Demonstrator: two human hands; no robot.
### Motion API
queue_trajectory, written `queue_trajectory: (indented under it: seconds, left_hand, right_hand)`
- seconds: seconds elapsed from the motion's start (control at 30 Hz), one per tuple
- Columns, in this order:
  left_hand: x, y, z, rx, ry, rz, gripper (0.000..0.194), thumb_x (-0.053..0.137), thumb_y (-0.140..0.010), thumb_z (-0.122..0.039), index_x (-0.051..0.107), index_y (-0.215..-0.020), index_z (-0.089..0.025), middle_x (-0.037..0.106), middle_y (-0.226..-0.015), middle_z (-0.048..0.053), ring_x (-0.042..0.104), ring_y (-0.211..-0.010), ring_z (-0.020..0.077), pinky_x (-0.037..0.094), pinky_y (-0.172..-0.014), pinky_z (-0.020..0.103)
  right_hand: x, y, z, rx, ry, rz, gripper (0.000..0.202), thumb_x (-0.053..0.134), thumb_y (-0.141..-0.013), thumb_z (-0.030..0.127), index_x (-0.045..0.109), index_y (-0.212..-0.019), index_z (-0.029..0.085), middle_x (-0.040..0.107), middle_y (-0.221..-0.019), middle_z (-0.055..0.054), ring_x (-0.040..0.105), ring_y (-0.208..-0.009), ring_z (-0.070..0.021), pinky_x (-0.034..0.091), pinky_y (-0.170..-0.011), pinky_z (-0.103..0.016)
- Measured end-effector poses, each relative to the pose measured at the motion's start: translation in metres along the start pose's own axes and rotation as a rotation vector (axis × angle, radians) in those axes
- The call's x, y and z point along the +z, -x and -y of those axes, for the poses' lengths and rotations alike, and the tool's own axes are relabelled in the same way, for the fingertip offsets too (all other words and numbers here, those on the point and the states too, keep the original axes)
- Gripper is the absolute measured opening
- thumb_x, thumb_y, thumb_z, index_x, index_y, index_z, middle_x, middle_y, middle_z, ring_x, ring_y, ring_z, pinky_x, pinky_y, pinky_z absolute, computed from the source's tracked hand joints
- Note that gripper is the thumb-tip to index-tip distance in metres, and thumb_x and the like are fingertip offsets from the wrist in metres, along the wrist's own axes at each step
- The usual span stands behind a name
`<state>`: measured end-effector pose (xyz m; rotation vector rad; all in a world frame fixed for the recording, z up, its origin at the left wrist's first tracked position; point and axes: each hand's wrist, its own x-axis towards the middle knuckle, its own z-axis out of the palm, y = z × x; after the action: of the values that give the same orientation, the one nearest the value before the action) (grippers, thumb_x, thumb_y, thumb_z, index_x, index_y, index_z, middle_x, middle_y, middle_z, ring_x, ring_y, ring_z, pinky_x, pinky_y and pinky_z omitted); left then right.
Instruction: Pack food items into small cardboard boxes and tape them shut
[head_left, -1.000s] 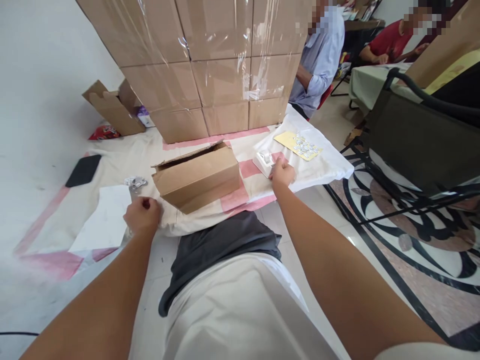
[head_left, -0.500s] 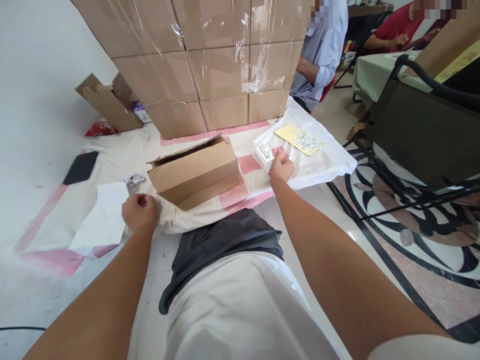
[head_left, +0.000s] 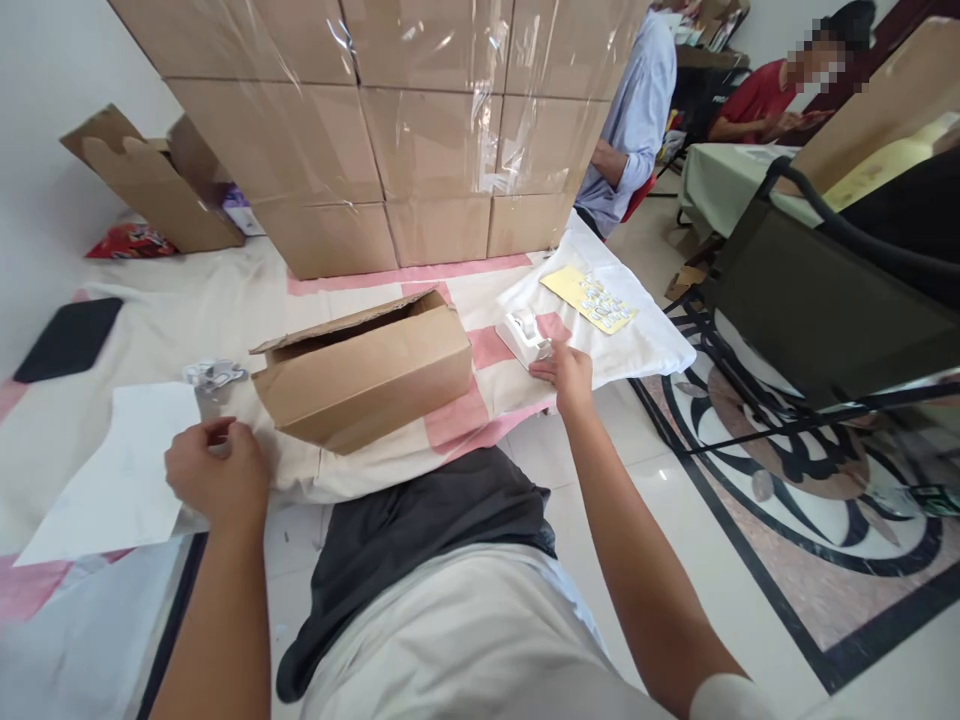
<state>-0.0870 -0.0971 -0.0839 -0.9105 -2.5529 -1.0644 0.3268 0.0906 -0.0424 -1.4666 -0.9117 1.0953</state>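
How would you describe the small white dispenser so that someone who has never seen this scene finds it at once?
Find the big stack of cartons. In front, between the brown box and yellow card, sits the white dispenser. Beside the right hand, it is small and blocky, unlike the larger box and flat card.

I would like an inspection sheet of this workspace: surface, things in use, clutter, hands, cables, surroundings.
Surface: wrinkled cream-and-pink cloth, white cloth at the right end.
Things in use: cardboard box, top partly open, between paper and tape dispenser.
Clutter: yellow card bearing small pieces, shiny heap, flat black object, red packet.
Hands: left hand at the paper's edge, right hand at the tape dispenser's near end; grips unclear.
Cables: nothing seen.
Surroundings: stacked boxes behind, chair at right, person in blue and person in red beyond.
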Motion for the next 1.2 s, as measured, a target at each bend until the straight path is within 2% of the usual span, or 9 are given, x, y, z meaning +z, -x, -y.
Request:
queue_trajectory:
  seconds: [0.17,0.37,0.47,0.57,0.8,0.93,1.2]
  left_hand:
    - [-0.003,0.001,-0.004,-0.021,-0.006,0.034,0.040,0.053,-0.085,-0.039,0.076,-0.110,-0.017,0.071,-0.100,0.012,0.065,-0.106,0.0352,0.050,-0.101,0.051]
    - [-0.011,0.005,-0.016,-0.034,-0.078,0.108,0.056,0.047,-0.089,-0.050,0.075,-0.126,-0.018,0.073,-0.108,0.015,0.066,-0.111,0.0419,0.052,-0.098,0.057]
    - [-0.011,0.004,-0.018,-0.037,-0.087,0.092,0.055,0.050,-0.084,-0.048,0.077,-0.123,-0.020,0.073,-0.098,0.012,0.067,-0.102,0.0392,0.053,-0.093,0.054]
    - [-0.008,0.002,-0.016,-0.031,-0.068,0.058,0.054,0.055,-0.077,-0.047,0.079,-0.117,-0.019,0.067,-0.083,0.007,0.063,-0.088,0.0334,0.051,-0.086,0.048]
    - [-0.006,0.003,-0.013,-0.003,-0.038,0.047,0.047,0.056,-0.078,-0.047,0.079,-0.107,-0.018,0.049,-0.071,0.001,0.044,-0.073,0.0230,0.034,-0.076,0.039]
    - [-0.007,0.005,-0.014,0.018,-0.040,0.045,0.043,0.055,-0.080,-0.045,0.079,-0.105,-0.018,0.051,-0.072,0.001,0.043,-0.073,0.0222,0.027,-0.074,0.036]
    - [-0.004,0.008,-0.009,0.005,-0.074,0.049,0.045,0.053,-0.083,-0.046,0.078,-0.108,-0.018,0.060,-0.082,0.004,0.049,-0.081,0.0254,0.026,-0.077,0.037]
  right_hand:
    - [-0.010,-0.006,0.009,0.135,0.056,0.076,0.040,0.085,-0.075,0.035,0.050,-0.058,0.023,0.052,-0.043,0.004,0.050,-0.032,-0.0131,0.038,-0.031,-0.024]
    - [-0.017,-0.007,0.015,0.202,-0.028,0.216,0.035,0.087,-0.073,0.037,0.058,-0.067,0.019,0.069,-0.063,-0.004,0.050,-0.036,-0.0089,0.035,-0.030,-0.022]
    - [-0.015,-0.006,0.011,0.187,-0.105,0.244,0.040,0.088,-0.070,0.040,0.053,-0.067,0.020,0.071,-0.065,-0.003,0.048,-0.038,-0.0070,0.034,-0.031,-0.019]
    - [-0.011,-0.005,0.007,0.163,-0.182,0.239,0.047,0.089,-0.069,0.039,0.045,-0.067,0.022,0.071,-0.067,-0.001,0.049,-0.041,-0.0057,0.032,-0.032,-0.017]
    - [-0.004,-0.002,0.007,0.131,-0.259,0.218,0.057,0.088,-0.070,0.033,0.032,-0.066,0.023,0.066,-0.059,0.004,0.048,-0.039,-0.0051,0.029,-0.032,-0.017]
    - [-0.005,0.000,0.008,0.141,-0.268,0.225,0.057,0.089,-0.071,0.034,0.033,-0.066,0.023,0.064,-0.059,0.005,0.046,-0.038,-0.0047,0.027,-0.032,-0.017]
    - [-0.007,-0.002,0.007,0.207,-0.236,0.229,0.051,0.091,-0.072,0.037,0.043,-0.067,0.022,0.061,-0.057,0.004,0.042,-0.037,-0.0043,0.028,-0.031,-0.018]
